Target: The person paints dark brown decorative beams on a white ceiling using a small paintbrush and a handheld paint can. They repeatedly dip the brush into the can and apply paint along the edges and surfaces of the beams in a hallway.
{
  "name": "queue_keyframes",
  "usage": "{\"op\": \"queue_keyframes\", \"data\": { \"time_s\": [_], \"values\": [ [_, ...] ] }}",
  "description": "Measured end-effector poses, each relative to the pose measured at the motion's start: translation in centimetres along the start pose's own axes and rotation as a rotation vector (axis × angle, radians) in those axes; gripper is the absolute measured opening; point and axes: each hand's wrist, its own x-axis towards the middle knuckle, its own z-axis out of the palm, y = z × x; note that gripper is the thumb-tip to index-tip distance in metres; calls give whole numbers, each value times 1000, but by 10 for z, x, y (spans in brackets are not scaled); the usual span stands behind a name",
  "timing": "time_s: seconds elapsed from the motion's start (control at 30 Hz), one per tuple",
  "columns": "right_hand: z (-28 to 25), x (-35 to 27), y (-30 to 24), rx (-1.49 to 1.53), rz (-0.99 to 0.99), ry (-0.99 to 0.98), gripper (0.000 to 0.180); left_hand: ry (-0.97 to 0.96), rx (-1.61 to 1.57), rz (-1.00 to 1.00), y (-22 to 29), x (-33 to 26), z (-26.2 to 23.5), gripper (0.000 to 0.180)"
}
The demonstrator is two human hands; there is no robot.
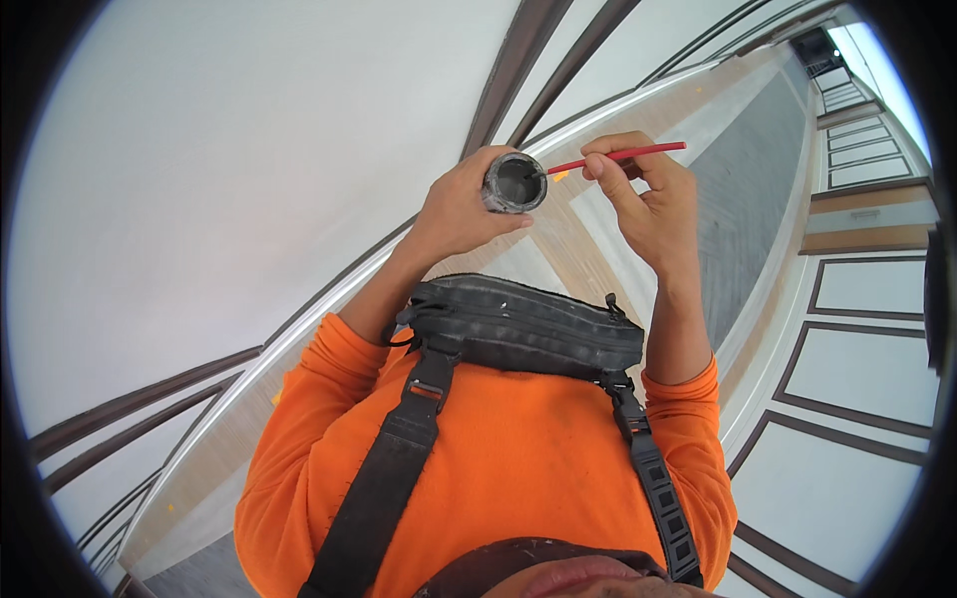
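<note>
Red is the colour of the thin stick point(616, 155) pinched between the thumb and fingers of our right hand point(643, 199), which is closed on it up in front of the chest; the stick runs level, its left tip reaching the open mouth of a small dark grey pot point(514, 182). Our left hand point(461, 209) is wrapped around that pot, fingers clamped on its wall, its round opening turned toward us so we see its dark inside. The two hands sit just beside each other, not touching, joined only by the stick meeting the pot's rim. Both forearms rise from orange sleeves point(329, 369). Below them a black pouch point(523, 329) lies across the chest on black straps point(384, 468). Behind the hands we see a pale wall point(249, 149) with dark trim lines and a wood-toned floor point(688, 110) running away to the right.
</note>
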Motion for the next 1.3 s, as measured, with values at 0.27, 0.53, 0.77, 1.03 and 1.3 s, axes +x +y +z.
{"op": "queue_keyframes", "data": {
  "time_s": [0.27, 0.53, 0.77, 1.03, 1.3],
  "values": [
    [5, 3, 31, -36, 5, -31, 13, 1, 44, -43, -10, 7, 13, 71],
    [-9, -22, 3, -8, -6, 30, 11, -22, 39, -72, 23, -15, 9, 71],
    [-10, -48, 5, 32, 71, 257, 12, -202, 4, -12, 27, 8, 12, 73],
    [5, -53, -5, -106, 294, 594, 18, -553, -136, 176, -12, 91, 14, 80],
    [44, -55, -22, -214, 497, 852, 14, -903, -312, 247, -37, 136, 38, 74]
  ]
}}
